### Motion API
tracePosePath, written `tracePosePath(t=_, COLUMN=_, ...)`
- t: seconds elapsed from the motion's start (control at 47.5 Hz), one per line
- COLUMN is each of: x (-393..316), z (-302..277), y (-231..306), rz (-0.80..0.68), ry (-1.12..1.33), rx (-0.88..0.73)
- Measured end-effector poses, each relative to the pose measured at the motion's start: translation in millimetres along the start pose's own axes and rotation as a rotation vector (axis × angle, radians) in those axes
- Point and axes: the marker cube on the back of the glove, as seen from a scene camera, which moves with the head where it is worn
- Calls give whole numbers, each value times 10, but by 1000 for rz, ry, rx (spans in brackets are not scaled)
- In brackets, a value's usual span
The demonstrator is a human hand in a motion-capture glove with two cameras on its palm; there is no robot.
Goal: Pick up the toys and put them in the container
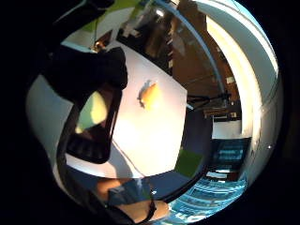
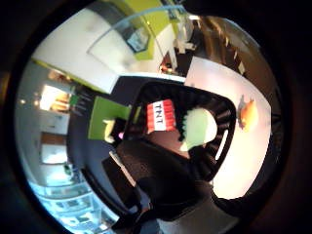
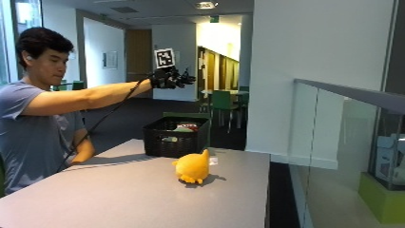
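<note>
Outside view: the gloved right hand [image 3: 169,78], fingers spread and empty, hovers above the black basket [image 3: 176,137]; an orange toy [image 3: 193,167] sits on the table [image 3: 126,194], likely to topple if grabbed off-centre.

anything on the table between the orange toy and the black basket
Nothing visible does. The orange plush toy sits on bare grey tabletop, with the black slatted plastic basket just behind it. The gloved right hand is raised above the basket.
</note>
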Motion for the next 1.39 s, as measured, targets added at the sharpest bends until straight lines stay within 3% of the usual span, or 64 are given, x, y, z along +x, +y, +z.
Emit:
tracePosePath(t=0.253, x=1361, z=-76, y=-32, rz=199, ry=178, rx=59)
tracePosePath(t=0.337, x=1585, z=-77, y=10, rz=140, ry=130, rx=52)
tracePosePath(t=0.421, x=1925, z=-19, y=-25, rz=266, ry=189, rx=40)
tracePosePath(t=0.506, x=2080, z=7, y=2, rz=195, ry=99, rx=32)
tracePosePath(t=0.59, x=2396, z=142, y=-74, rz=349, ry=164, rx=19)
tracePosePath(t=0.758, x=3007, z=720, y=-205, rz=451, ry=159, rx=-36)
tracePosePath(t=1.011, x=3303, z=1727, y=-184, rz=477, ry=130, rx=-179)
tracePosePath(t=1.39, x=3343, z=2438, y=-24, rz=476, ry=103, rx=-261)
